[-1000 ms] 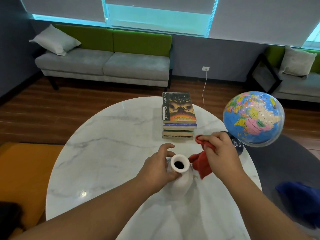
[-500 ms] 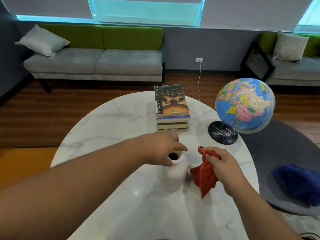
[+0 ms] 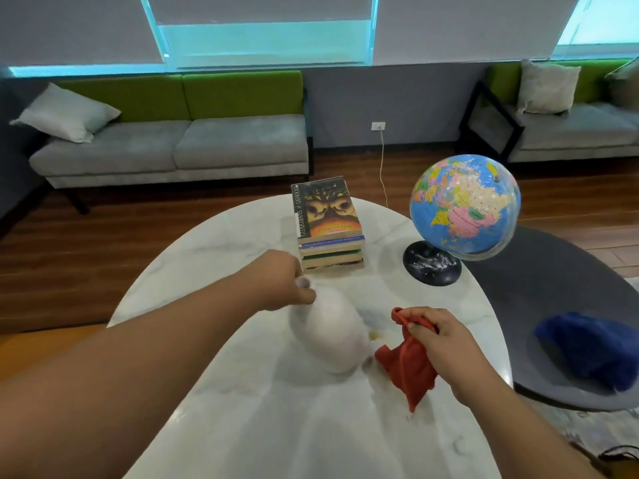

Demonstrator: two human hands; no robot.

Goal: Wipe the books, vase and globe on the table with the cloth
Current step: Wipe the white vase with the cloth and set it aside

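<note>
A white vase (image 3: pixel 328 335) is tilted on the round marble table (image 3: pixel 214 243), its neck leaning away to the left. My left hand (image 3: pixel 281 280) grips that neck. Just right of the vase's belly, my right hand (image 3: pixel 435 335) holds a red cloth (image 3: pixel 408 366) that hangs down and touches the tabletop. A stack of books (image 3: pixel 328 224) stands at the far side of the table. To its right stands a blue globe (image 3: pixel 465 203) on a black base (image 3: pixel 432 264).
A dark round side table (image 3: pixel 553 305) with a blue cloth (image 3: pixel 594 350) on it stands right of the marble table. Grey and green sofas (image 3: pixel 179 143) line the far wall. A white cable (image 3: pixel 382 167) runs down from a wall socket.
My left hand has tipped the upright vase over to the left by its neck. My right hand with the cloth has dropped lower, beside the vase's belly.
</note>
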